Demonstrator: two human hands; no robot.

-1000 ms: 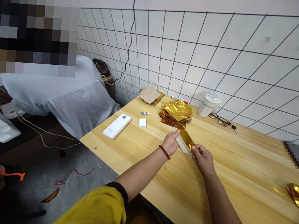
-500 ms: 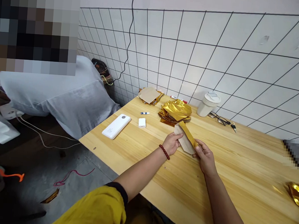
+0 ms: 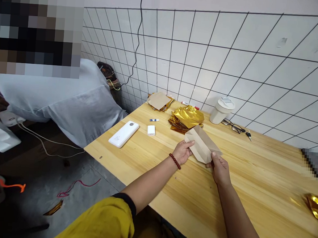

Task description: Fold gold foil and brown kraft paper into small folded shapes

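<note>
Here we are over the bench point(image 3: 254, 187), and both hands are on one piece: the creased paper point(image 3: 201, 145), tan side up, stretched between them. The left hand point(image 3: 183, 152) pinches its near-left edge, thumb laid flat on top, fingers tucked beneath. The right hand point(image 3: 219, 169) nips the opposite end, thumb over the corner, fingers curled under and partly hidden. So the sheet sits between the two hands, angled away to the right, its far edge a little blurred; whether its underside meets the bench, I can't tell.

Now, for good handling, I'd say the left hand wants to be the anchor: steady, light, no squeezing, since thin sheet like this probably dents easily. The right thumb should do the fine work, lining edge to edge before any pressing, then running along the crease in one even stroke. Pull too hard at both ends and a corner could tear or the fold could skew. Lower is better too; the bench makes a firm backing.

Watch the space: just beyond the left hand's fingertips is the gold foil stack point(image 3: 187, 118), close to the paper's far end, so the elbow room there looks tight.
</note>
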